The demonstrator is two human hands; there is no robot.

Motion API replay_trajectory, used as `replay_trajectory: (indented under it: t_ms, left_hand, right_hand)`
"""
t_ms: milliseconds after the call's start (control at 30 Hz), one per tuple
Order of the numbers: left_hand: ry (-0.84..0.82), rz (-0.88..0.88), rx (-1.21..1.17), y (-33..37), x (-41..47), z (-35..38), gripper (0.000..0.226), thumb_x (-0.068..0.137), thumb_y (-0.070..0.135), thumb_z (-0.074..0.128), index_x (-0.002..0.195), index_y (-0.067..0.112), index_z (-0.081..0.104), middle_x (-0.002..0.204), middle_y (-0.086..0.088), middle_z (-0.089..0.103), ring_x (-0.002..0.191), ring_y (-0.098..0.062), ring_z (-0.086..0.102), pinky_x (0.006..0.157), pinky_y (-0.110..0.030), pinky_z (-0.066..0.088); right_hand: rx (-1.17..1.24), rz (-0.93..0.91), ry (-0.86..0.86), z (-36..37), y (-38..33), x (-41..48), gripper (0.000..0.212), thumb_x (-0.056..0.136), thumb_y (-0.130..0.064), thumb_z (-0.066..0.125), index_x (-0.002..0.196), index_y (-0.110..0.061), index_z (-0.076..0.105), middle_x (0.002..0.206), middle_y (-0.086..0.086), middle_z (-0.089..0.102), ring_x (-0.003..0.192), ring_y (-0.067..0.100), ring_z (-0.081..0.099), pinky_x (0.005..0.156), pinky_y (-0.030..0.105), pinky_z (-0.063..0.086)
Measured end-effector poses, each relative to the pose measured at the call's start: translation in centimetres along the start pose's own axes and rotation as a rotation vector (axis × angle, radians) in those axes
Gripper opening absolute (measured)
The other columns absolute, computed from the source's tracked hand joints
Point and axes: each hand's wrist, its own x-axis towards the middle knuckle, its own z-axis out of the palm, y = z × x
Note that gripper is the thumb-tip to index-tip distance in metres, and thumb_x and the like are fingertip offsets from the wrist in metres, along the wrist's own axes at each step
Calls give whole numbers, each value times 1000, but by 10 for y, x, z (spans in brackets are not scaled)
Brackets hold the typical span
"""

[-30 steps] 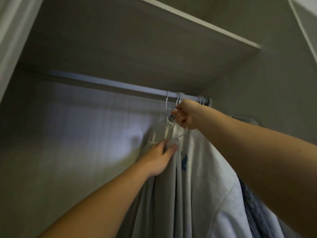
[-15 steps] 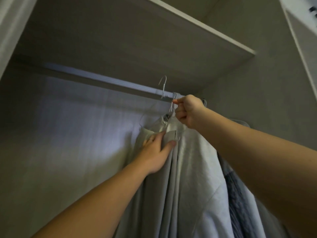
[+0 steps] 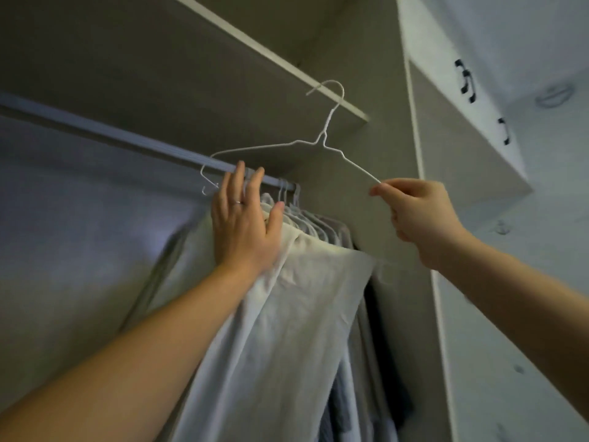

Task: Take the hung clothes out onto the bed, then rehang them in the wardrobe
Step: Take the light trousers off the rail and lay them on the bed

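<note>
My right hand (image 3: pixel 417 215) pinches one end of a bare white wire hanger (image 3: pixel 322 142), held up off the rail in front of the shelf. My left hand (image 3: pixel 243 224), fingers spread and a ring on one, lies flat against the top of a pale garment (image 3: pixel 287 314) hanging from the rail (image 3: pixel 127 140). Several more white hangers (image 3: pixel 288 194) with light and dark clothes hang bunched at the rail's right end. The bed is out of sight.
A wardrobe shelf (image 3: pixel 255 49) runs above the rail. The wardrobe's side panel (image 3: pixel 398 237) stands right of the clothes. Upper cabinets with black handles (image 3: pixel 465 81) sit at the top right. The rail's left stretch carries nothing.
My right hand has lifted the wire hanger off the rail and pulled it out to the right. My left hand has slid up the pale garment toward the rail.
</note>
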Motion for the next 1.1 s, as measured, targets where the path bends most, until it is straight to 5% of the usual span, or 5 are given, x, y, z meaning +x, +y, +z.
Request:
replay_trajectory:
  t_ms: [233,367,500,733,1100]
  left_hand:
    - [-76,44,-145,133,-27,14,65,96,44,40,153,16,29,161,-9,27,149,-31,19,120,-53,11]
    - [-37,95,-289,225,-57,20,45,96,38,43,133,17,55,132,-7,58,120,-32,51,102,-51,36]
    - [-68,62,-487,327,-98,27,30,99,29,41,113,18,64,106,-6,66,96,-32,56,85,-42,38]
    - [-361,66,-896,508,-182,30,31,100,35,43,86,11,57,76,-14,62,70,-37,57,58,-35,37]
    - [-771,180,-1436,785,-326,-36,44,96,48,51,67,17,41,54,5,40,51,-22,40,46,-27,27]
  right_hand:
    - [-261,-86,83,-159,-26,-57,21,95,-22,60,78,-25,73,39,-11,37,44,16,25,41,22,21]
    - [-376,-101,150,-264,-46,-99,22,95,-14,60,78,-22,71,37,-12,38,38,7,28,39,18,22]
    - [-521,-79,172,-375,-72,-152,22,95,-14,61,78,-23,72,40,-12,36,40,7,24,39,16,20]
    - [-841,56,245,-538,-145,-259,20,95,-4,58,84,-14,71,42,-15,47,39,4,35,42,9,25]
    - [-1416,485,466,-691,-273,-451,16,92,-22,64,78,-25,70,68,0,69,59,6,58,58,13,47]
